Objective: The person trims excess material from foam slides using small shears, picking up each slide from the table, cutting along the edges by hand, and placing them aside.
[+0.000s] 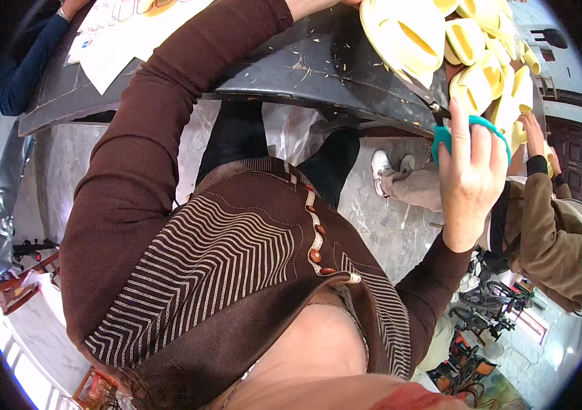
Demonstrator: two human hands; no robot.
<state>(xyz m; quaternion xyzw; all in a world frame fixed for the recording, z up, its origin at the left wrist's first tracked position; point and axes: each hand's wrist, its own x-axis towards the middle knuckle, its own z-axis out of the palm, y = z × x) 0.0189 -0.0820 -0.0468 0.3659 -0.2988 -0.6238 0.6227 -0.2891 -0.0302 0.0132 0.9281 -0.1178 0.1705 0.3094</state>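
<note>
our dark table (305,65) has a printed sheet (103,58), writing too small to read. a yellow slipper (384,41) is over its right side, just beside our left hand (318,5) (nearer; cropped, can't tell its grip), long axis slanting down toward our right hand (472,171), which grips teal-handled scissors (436,109).

Left arm (134,137) bent, stretched up and across, left hand (313,5) mostly cut off at top edge; right hand (470,174) raised, index finger (460,130) extended, other fingers (481,147) curled
</note>
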